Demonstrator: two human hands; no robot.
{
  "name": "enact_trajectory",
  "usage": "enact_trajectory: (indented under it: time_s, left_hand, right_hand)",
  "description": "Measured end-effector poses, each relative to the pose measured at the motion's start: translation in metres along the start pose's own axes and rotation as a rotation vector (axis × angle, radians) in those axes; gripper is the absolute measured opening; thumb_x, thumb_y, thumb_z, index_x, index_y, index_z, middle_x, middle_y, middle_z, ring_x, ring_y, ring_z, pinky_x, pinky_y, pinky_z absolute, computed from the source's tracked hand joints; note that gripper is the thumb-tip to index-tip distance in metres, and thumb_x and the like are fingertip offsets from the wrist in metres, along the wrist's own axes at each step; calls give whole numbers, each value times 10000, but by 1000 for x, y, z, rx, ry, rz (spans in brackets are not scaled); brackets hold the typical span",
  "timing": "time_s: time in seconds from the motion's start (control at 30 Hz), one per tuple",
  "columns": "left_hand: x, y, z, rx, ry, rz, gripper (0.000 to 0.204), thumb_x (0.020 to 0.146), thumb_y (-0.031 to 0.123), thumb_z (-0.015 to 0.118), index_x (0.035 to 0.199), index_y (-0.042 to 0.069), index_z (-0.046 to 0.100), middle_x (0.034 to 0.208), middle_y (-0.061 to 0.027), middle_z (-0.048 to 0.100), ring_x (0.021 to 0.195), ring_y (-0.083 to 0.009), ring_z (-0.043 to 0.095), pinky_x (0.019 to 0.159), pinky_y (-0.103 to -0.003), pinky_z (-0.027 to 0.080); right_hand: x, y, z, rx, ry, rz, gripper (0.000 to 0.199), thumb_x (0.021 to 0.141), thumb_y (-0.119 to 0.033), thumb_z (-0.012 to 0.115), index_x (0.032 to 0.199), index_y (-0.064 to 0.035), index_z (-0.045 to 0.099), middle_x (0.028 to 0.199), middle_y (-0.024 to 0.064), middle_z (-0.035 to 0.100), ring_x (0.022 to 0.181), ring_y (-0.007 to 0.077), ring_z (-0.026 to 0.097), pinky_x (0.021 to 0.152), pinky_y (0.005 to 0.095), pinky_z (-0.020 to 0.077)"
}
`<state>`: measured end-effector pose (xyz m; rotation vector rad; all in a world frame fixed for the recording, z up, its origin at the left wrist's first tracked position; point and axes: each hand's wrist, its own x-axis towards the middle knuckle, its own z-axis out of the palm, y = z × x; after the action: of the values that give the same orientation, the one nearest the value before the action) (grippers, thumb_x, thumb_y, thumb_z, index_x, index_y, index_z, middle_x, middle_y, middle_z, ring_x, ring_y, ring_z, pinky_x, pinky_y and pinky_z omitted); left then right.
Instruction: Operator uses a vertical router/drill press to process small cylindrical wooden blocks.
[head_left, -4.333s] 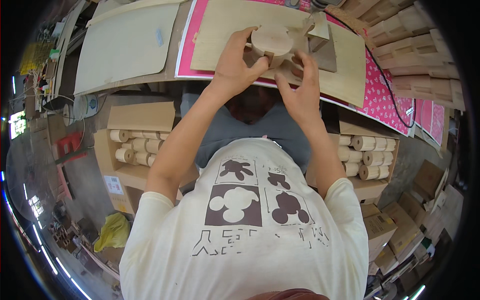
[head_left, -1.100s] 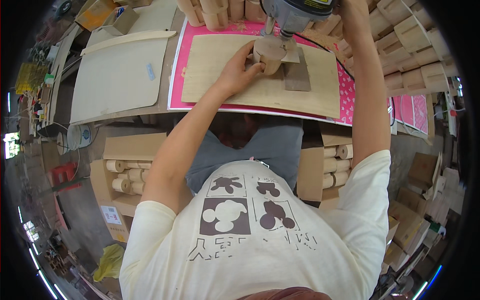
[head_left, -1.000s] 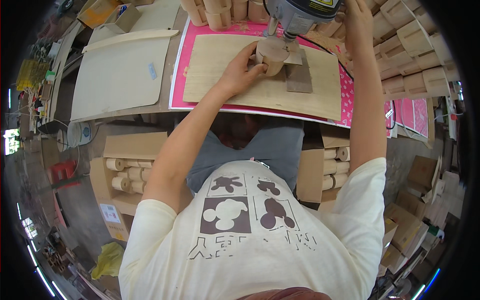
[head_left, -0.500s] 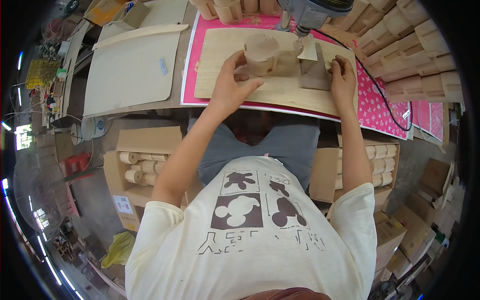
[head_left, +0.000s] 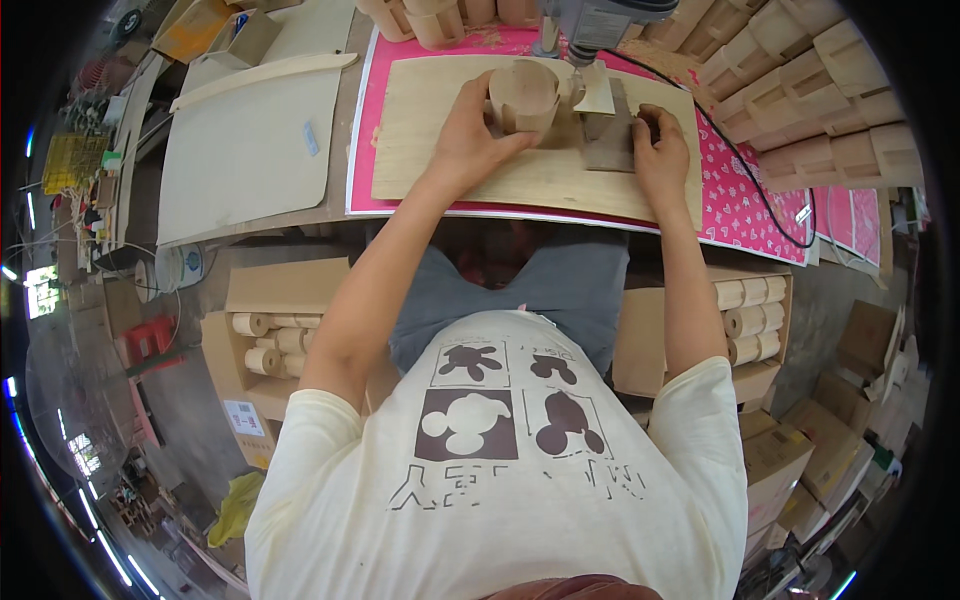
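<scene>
A round wooden cup-like piece (head_left: 525, 92) with notches in its wall stands on a flat wooden board (head_left: 425, 165). My left hand (head_left: 468, 135) is closed round its left and near sides, thumb in front. Just right of it, a grey-brown plate (head_left: 608, 145) lies on the board beneath a pale angular piece (head_left: 596, 90) and the lower end of a grey machine (head_left: 605, 25). Beside the plate's right edge, my right hand (head_left: 660, 160) has its fingers curled in. Whatever they may hold is hidden.
Stacked wooden pieces (head_left: 815, 95) rise at the right, and more stand behind the board. A black cable (head_left: 745, 150) crosses the pink sheet (head_left: 735, 195). To the left lies a grey panel (head_left: 250, 150) with a curved wooden strip (head_left: 265, 78). Cartons (head_left: 235, 350) of wooden cylinders sit below.
My left hand has closed from a loose, open pose onto the wooden cup-like piece. My right hand stays by the plate. The whole view has shifted slightly.
</scene>
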<state>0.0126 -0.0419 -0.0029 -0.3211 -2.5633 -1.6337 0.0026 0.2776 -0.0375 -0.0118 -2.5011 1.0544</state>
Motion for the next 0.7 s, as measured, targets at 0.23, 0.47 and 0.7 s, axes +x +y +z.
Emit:
enact_trajectory:
  time_s: [0.23,0.47,0.7]
  left_hand:
    - [23,-1,21,71,55,150,1012,766,301,1057,1591,7,551,1459,-235,645,1360,-412,632,1163,-491,532]
    - [25,11,18,34,-20,118,1010,756,294,1061,1583,7,558,1447,-236,656,1360,-412,638,1169,-493,530]
    - [26,-5,36,25,80,205,1023,731,303,1071,1568,13,559,1414,-241,655,1345,-432,632,1164,-497,526]
  right_hand:
    - [1,-2,-2,10,-21,37,277,1082,-165,715,1308,-27,796,1245,170,817,1125,314,796,1023,406,603]
    - [-1,-1,-3,6,-16,44,273,1081,-161,715,1308,-34,798,1253,165,818,1122,308,798,1017,405,605]
    - [2,-6,-1,-9,-25,47,277,1085,-171,720,1315,-35,796,1237,150,825,1089,288,800,986,397,609]
